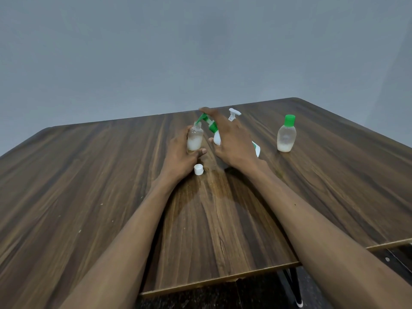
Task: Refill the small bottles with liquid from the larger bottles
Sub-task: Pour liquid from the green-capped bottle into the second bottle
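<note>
My left hand (pixel 178 150) grips an uncapped small bottle (pixel 195 139) mid-table (pixel 89 186); my right hand (pixel 231 139), fingers extended, presses the green pump (pixel 208 121) of a tilted bottle (label unreadable). White cap (pixel 198 169) nearby; green-capped bottle (pixel 286 136) towards the right edge.

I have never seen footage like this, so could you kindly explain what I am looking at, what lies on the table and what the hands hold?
This is one picture from a camera worn on a person's head, looking down at their bare arms over a wooden table. The left hand grips a small uncapped clear bottle, partly filled with whitish liquid. The right hand rests on a larger white pump bottle with a green pump, its spout at the small bottle's mouth. On the table lie a white cap and a second small bottle with a green cap; a white pump head shows behind the right hand.
</note>
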